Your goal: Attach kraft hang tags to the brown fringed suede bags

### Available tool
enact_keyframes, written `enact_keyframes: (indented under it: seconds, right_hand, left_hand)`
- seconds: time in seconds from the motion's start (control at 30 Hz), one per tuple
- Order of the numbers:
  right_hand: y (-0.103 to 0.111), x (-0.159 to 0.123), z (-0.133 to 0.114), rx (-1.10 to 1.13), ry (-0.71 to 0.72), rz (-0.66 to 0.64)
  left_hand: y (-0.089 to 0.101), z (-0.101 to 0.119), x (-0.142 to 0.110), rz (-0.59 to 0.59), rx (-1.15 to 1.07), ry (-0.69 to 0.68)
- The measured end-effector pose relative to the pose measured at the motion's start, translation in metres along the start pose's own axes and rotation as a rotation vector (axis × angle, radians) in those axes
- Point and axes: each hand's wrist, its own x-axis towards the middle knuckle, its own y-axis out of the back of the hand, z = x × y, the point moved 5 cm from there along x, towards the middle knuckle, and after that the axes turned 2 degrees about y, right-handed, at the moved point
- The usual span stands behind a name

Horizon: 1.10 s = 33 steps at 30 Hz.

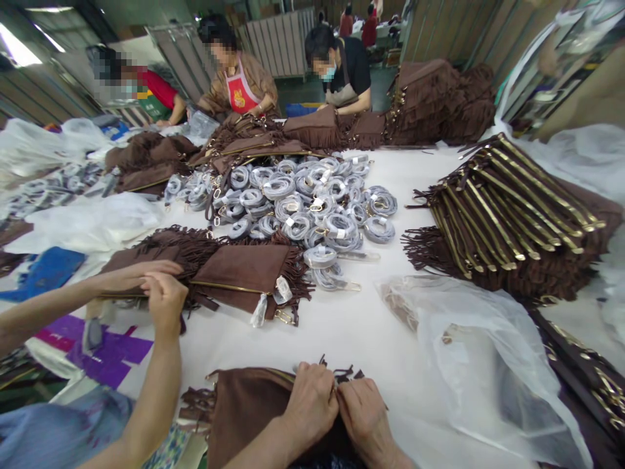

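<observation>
A brown fringed bag (249, 407) lies in front of me at the table's near edge, its zipper side facing away. My left hand (312, 398) is closed in a pinch at the bag's top right corner. Close beside it, my right hand (364, 413) is also closed at that corner, knuckles up. The two hands nearly touch, and dark fringe strips (349, 374) stick out past them. What exactly lies between my fingertips is hidden by my hands.
Coiled straps in grey wrap (293, 195) lie mid-table. A co-worker's hands (163, 293) are at my left, near another fringed bag (244, 270). Stacked zippered bags (512, 208) stand at right, behind a clear plastic bag (469, 352). More people work across the table.
</observation>
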Motion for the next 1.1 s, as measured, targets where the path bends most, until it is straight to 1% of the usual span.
enact_keyframes:
  seconds: [0.07,0.13,0.23,0.3,0.43,0.57,0.73,0.87,0.93,1.0,1.1]
  right_hand:
    - [0.001,0.001,0.000,0.005,0.004,0.011]
    - [0.003,0.002,-0.001,0.035,0.008,0.009]
    - [0.004,0.002,0.001,0.127,-0.019,-0.039]
    - [0.006,0.002,0.002,0.179,-0.054,-0.069]
    - [0.008,0.003,0.005,0.220,-0.094,-0.085]
    - [0.005,0.002,0.004,0.182,-0.077,-0.078]
    - [0.002,0.002,0.003,0.140,-0.053,-0.033]
    - [0.001,0.002,0.003,0.097,-0.060,-0.031]
    - [-0.001,-0.002,0.003,0.082,-0.074,-0.023]
    - [-0.003,-0.009,0.007,0.100,-0.132,-0.017]
    - [-0.007,-0.022,0.016,0.267,-0.338,-0.007]
  left_hand:
    - [-0.004,0.000,-0.001,0.078,0.039,-0.040]
    - [-0.008,0.000,-0.003,0.187,0.074,-0.088]
    - [-0.012,0.000,-0.008,0.339,0.087,-0.131]
    - [-0.012,0.001,-0.010,0.406,0.087,-0.156]
    - [-0.006,0.003,-0.011,0.470,0.094,-0.207]
    - [-0.001,0.004,-0.010,0.507,0.095,-0.220]
    - [-0.005,0.000,-0.011,0.487,0.107,-0.215]
    - [-0.007,-0.004,-0.010,0.410,0.087,-0.200]
    - [-0.005,-0.005,-0.010,0.352,0.063,-0.189]
    - [-0.003,-0.005,-0.009,0.278,0.017,-0.184]
    - [0.003,-0.005,-0.008,0.165,-0.113,-0.185]
